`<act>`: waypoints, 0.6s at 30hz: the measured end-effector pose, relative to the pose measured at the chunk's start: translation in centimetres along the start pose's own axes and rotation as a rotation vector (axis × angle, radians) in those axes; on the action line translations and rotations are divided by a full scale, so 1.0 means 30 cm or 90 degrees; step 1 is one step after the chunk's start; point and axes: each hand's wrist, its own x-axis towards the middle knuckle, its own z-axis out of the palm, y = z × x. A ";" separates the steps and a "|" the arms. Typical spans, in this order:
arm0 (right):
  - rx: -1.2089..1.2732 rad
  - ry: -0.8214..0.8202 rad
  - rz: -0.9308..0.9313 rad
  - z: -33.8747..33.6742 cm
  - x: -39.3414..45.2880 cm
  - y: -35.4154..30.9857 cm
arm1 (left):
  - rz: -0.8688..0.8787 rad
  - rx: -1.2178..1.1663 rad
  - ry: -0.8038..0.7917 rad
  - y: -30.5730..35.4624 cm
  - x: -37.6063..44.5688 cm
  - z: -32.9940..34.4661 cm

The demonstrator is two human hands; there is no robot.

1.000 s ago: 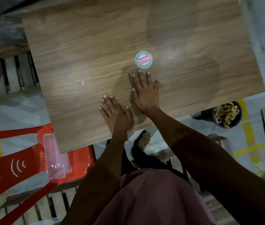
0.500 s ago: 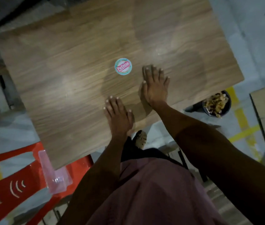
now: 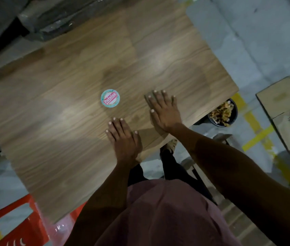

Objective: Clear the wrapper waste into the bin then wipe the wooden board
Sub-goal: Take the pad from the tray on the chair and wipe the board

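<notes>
Wooden board [image 3: 69, 107], both hands flat on it

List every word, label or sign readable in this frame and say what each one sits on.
"Patelss", as best it reads, in white letters on a pink band across the round sticker on the wooden board; the last letters are blurred, and any smaller print on its teal rim is too small to read.
A dark printed mark on the cardboard box on the floor: too blurred to read.
White curved marks on the red plastic chair: a pattern, not letters.
</notes>
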 end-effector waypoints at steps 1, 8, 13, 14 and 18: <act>-0.025 -0.019 -0.070 -0.007 0.000 0.045 | -0.006 0.010 0.003 0.018 0.005 0.002; 0.087 0.077 0.311 -0.091 0.092 0.211 | 0.012 0.010 0.011 0.247 0.066 0.006; 0.020 0.011 0.100 -0.081 0.056 0.224 | -0.105 -0.076 0.007 0.490 0.104 0.033; 0.023 0.001 0.053 -0.075 0.050 0.221 | -0.159 -0.117 0.009 0.538 0.110 0.032; 0.011 -0.029 -0.073 -0.099 0.067 0.282 | -0.269 -0.182 0.012 0.651 0.128 0.044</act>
